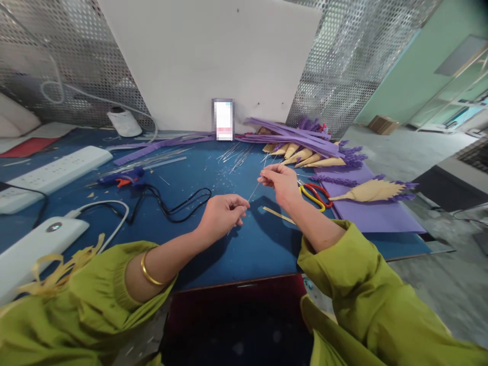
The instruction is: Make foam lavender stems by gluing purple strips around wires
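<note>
Between my two hands runs a thin wire (254, 190), slanting up to the right above the blue table. My left hand (224, 216) pinches its lower end between thumb and fingertips. Higher up, my right hand (280, 180) pinches the wire's other part, and a short length sticks out past those fingers. Below my right hand a narrow tan paper strip (279, 215) lies on the table. Scissors with red and yellow handles (320, 195) rest just right of my right wrist, their blades partly hidden.
Purple paper sheets (381, 218) carry a wrapped purple flower bundle (375, 190) at the right. More tan paper cones (301, 155) and purple strips (293, 137) lie behind. A phone (224, 119) stands against the white board. Leftward are a glue gun (124, 177), its black cord and power strips (57, 173).
</note>
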Available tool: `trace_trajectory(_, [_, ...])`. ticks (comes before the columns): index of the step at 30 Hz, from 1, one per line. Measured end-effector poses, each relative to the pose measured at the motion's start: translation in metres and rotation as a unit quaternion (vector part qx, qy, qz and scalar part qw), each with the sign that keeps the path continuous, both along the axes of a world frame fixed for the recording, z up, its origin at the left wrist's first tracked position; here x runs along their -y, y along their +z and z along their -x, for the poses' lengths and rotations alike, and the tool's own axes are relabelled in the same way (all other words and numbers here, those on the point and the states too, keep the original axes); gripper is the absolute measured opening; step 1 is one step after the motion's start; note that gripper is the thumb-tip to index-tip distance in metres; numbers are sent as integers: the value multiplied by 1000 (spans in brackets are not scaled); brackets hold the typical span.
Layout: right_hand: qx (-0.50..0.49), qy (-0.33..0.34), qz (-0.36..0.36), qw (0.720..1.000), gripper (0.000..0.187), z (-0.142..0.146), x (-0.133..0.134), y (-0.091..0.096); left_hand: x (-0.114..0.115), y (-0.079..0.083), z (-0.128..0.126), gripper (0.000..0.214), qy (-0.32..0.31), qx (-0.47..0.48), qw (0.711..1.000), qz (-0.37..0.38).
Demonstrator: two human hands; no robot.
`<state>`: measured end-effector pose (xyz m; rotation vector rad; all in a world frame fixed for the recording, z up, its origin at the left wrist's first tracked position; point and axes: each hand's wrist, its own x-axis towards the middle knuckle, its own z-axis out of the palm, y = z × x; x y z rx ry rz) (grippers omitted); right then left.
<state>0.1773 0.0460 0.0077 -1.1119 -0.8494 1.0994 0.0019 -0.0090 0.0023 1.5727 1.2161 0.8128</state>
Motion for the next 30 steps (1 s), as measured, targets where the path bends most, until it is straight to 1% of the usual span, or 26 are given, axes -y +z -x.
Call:
trace_trajectory(1, [-1,-4,11,1000,14,0,-1,-1,0,0,0,14,6,-20,1000,-23])
trace_trajectory(2, [-2,-3,23,1000,14,1,-1,-1,-1,0,0,13,6,-29,999,-29])
trace_trajectory(3, [-3,2,32,999,14,1,-2,-2,-1,0,0,12,1,-24,1000,-13])
trace_trajectory(5, [-3,15,28,1000,13,-1,-2,-2,-2,0,-1,11,-22,22,998,60])
trace_trajectory(7, [3,21,4,1000,14,-2,-2,-1,-2,1,-3,13,-47,80,987,133])
trace_trajectory(8, [9,23,-6,1000,14,-3,-1,-1,-3,1,-4,15,-56,103,981,156])
trace_trajectory(10, [20,38,-10,999,15,-3,1,0,-3,2,-4,21,-65,132,973,177])
trace_trajectory(12, [29,65,1,997,16,-1,5,0,-3,2,-5,23,-62,145,972,175])
trace_trajectory(16, [41,107,21,993,17,5,11,-1,-4,0,-3,16,-54,153,972,170])
trace_trajectory(20, [42,117,22,992,18,9,14,-1,-3,0,-2,10,-58,161,968,186])
trace_trajectory(23, [32,113,24,993,17,9,15,-1,-2,2,-3,14,-54,177,962,202])
trace_trajectory(26, [24,119,46,992,17,12,17,-2,-2,4,-3,22,-41,183,961,203])
trace_trajectory(28, [31,133,49,989,17,16,20,-3,-3,4,-4,22,-28,185,962,196])
trace_trajectory(30, [43,148,33,988,15,19,23,-5,-4,2,-4,18,-16,187,963,192])
